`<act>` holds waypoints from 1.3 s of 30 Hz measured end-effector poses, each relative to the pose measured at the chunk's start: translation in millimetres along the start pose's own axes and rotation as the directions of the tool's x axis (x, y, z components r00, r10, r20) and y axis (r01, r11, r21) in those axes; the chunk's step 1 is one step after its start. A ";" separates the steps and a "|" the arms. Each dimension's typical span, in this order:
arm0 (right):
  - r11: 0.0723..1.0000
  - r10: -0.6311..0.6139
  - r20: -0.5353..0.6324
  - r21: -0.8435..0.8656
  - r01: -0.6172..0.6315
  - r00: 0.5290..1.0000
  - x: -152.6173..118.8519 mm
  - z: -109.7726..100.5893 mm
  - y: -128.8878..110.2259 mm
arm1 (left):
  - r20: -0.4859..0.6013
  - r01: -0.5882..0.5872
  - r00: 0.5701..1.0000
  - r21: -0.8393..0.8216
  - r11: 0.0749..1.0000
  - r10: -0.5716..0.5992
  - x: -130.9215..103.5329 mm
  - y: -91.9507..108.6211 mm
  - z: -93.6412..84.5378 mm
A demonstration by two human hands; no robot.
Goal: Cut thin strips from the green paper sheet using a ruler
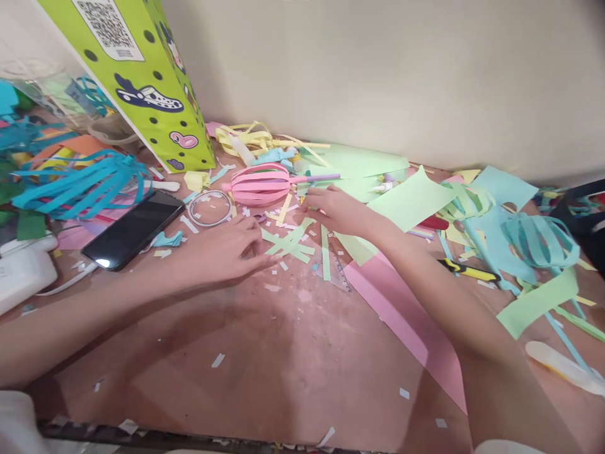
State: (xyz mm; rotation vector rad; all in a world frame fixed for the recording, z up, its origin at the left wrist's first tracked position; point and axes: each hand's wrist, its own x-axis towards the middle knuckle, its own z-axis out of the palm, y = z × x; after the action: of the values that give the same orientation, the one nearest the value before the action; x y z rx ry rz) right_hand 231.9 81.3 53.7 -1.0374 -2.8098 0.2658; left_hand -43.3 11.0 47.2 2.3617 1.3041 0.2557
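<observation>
My left hand (229, 247) is palm down with its thumb stretched out. The thumb tip is at a small star of crossed pale green paper strips (293, 243). On the other side of the strips hovers my right hand (338, 211), fingers loosely bent and nothing visible in them. Just beyond both hands lies a pink paper-strip lantern (261, 184) on a purple stick (324, 178). A single green strip (326, 252) rests beside a clear set square (338, 274). Near my left wrist is a roll of tape (210, 208).
A black phone (135, 230) and blue paper strips (85, 183) lie left, below a tall green box (155, 94). Pink paper (401, 315) passes under my right arm. At right are a yellow-black cutter (467, 270), a blue paper lantern (541, 239) and a glue bottle (562, 366).
</observation>
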 end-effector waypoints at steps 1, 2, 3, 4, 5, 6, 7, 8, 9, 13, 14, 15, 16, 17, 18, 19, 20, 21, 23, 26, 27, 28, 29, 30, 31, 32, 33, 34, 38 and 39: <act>1.000 -0.011 0.013 -0.008 0.012 1.000 2.4 6.5 1.6 | -0.025 0.033 0.999 0.038 0.999 -0.032 4.2 4.5 -0.3; 1.000 -0.008 0.014 -0.016 0.008 1.000 3.7 12.0 2.9 | -0.036 0.061 0.998 0.067 0.996 -0.058 9.2 9.5 0.2; 1.000 0.003 0.004 -0.026 -0.003 1.000 4.2 16.4 3.8 | -0.012 0.087 0.996 0.090 0.992 -0.086 15.0 14.7 1.8; 0.999 0.015 -0.014 -0.040 -0.015 1.000 4.0 20.0 4.6 | 0.024 0.111 0.993 0.099 0.989 -0.114 21.3 19.8 4.2; 0.998 0.026 -0.033 -0.054 -0.027 0.999 3.1 22.8 5.3 | 0.050 0.120 0.991 0.107 0.987 -0.125 27.9 24.6 7.1; 0.997 0.036 -0.054 -0.067 -0.040 0.998 1.7 25.0 6.0 | 0.065 0.122 0.989 0.108 0.987 -0.130 34.8 28.6 10.0; 0.996 0.044 -0.075 -0.079 -0.050 0.996 -0.1 26.6 6.8 | 0.076 0.124 0.988 0.102 0.987 -0.132 41.8 31.6 12.5; 0.995 0.047 -0.096 -0.088 -0.056 0.994 -2.1 27.9 7.7 | 0.088 0.122 0.988 0.091 0.988 -0.131 49.0 33.4 14.3; 0.994 0.045 -0.118 -0.094 -0.056 0.992 -4.2 28.9 8.6 | 0.103 0.123 0.986 0.075 0.990 -0.130 56.3 34.1 15.1; 0.992 0.028 -0.212 -0.113 -0.053 0.977 -11.2 28.0 10.6 | 0.170 0.128 0.978 -0.008 0.992 -0.124 84.2 29.3 12.4; 0.990 0.041 -0.232 -0.120 -0.070 0.972 -12.7 25.8 10.2 | 0.187 0.121 0.976 -0.032 0.992 -0.113 89.3 27.7 11.9; 0.988 0.060 -0.250 -0.123 -0.093 0.966 -14.2 22.6 9.2 | 0.201 0.114 0.974 -0.056 0.992 -0.100 93.1 26.4 12.0; 0.986 0.081 -0.266 -0.118 -0.116 0.961 -16.1 18.4 7.7 | 0.210 0.103 0.974 -0.082 0.991 -0.084 95.4 25.6 12.5; 0.986 0.103 -0.278 -0.101 -0.135 0.955 -18.4 13.6 5.5 | 0.213 0.094 0.975 -0.109 0.990 -0.069 96.4 25.0 13.3; 0.986 0.125 -0.287 -0.070 -0.151 0.950 -21.3 8.2 2.6 | 0.212 0.085 0.976 -0.140 0.987 -0.054 96.2 24.8 14.0; 0.986 0.149 -0.290 -0.029 -0.164 0.945 -24.8 2.7 -1.0 | 0.208 0.076 0.977 -0.175 0.982 -0.038 95.3 24.7 14.4; 0.983 0.178 -0.290 0.019 -0.180 0.940 -28.8 -2.4 -5.3 | 0.200 0.066 0.979 -0.215 0.974 -0.022 94.1 24.8 14.3; 0.978 0.206 -0.280 0.070 -0.195 0.938 -33.4 -6.9 -10.1 | 0.185 0.056 0.983 -0.257 0.965 -0.007 93.0 24.8 13.5; 0.961 0.249 -0.244 0.179 -0.208 0.937 -43.7 -13.1 -20.6 | 0.136 0.027 0.990 -0.330 0.944 0.020 91.5 24.7 10.7; 0.884 0.326 -0.193 0.410 -0.226 0.925 -59.3 -14.5 -34.8 | 0.088 0.011 0.995 -0.521 0.854 0.041 91.0 25.2 7.2; 0.830 0.366 -0.164 0.503 -0.242 0.916 -63.6 -13.2 -38.2 | 0.090 0.016 0.995 -0.586 0.810 0.045 90.7 25.9 7.3; 0.758 0.409 -0.117 0.595 -0.266 0.905 -67.1 -11.2 -40.8 | 0.090 0.024 0.995 -0.648 0.761 0.045 90.0 27.2 8.4; 0.668 0.448 -0.052 0.683 -0.296 0.892 -69.6 -8.7 -42.7 | 0.076 0.029 0.996 -0.709 0.705 0.036 88.9 28.9 10.5; 0.564 0.477 0.020 0.760 -0.323 0.879 -71.1 -5.5 -44.1 | 0.046 0.024 0.999 -0.764 0.645 0.017 87.4 31.0 13.5; 0.453 0.488 0.090 0.824 -0.340 0.868 -71.4 -1.6 -45.4 | 0.006 0.010 1.000 -0.810 0.587 -0.009 85.5 33.4 17.4; 0.349 0.478 0.145 0.874 -0.339 0.866 -70.8 3.0 -47.0 | -0.037 -0.011 0.998 -0.860 0.511 -0.042 83.5 35.9 21.8; 0.260 0.453 0.180 0.910 -0.323 0.873 -69.3 8.5 -48.9 | -0.076 -0.036 0.994 -0.900 0.435 -0.074 81.4 38.2 26.6; 0.185 0.424 0.189 0.939 -0.289 0.886 -67.3 14.9 -51.3 | -0.108 -0.063 0.989 -0.924 0.376 -0.098 79.5 40.1 31.5; -0.026 0.329 0.121 0.992 -0.120 0.937 -59.5 46.4 -62.9 | -0.206 -0.162 0.972 -0.937 0.308 -0.115 73.4 42.9 49.1; -0.060 0.312 0.116 0.993 -0.103 0.943 -58.6 53.8 -65.0 | -0.231 -0.185 0.965 -0.934 0.305 -0.121 72.2 42.9 52.4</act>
State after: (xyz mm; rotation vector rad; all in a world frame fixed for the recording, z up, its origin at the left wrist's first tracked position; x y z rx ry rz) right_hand 225.2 -12.0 11.1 -0.8694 -1.3382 1.8397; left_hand 47.2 37.1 16.7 1.2704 0.7651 1.0750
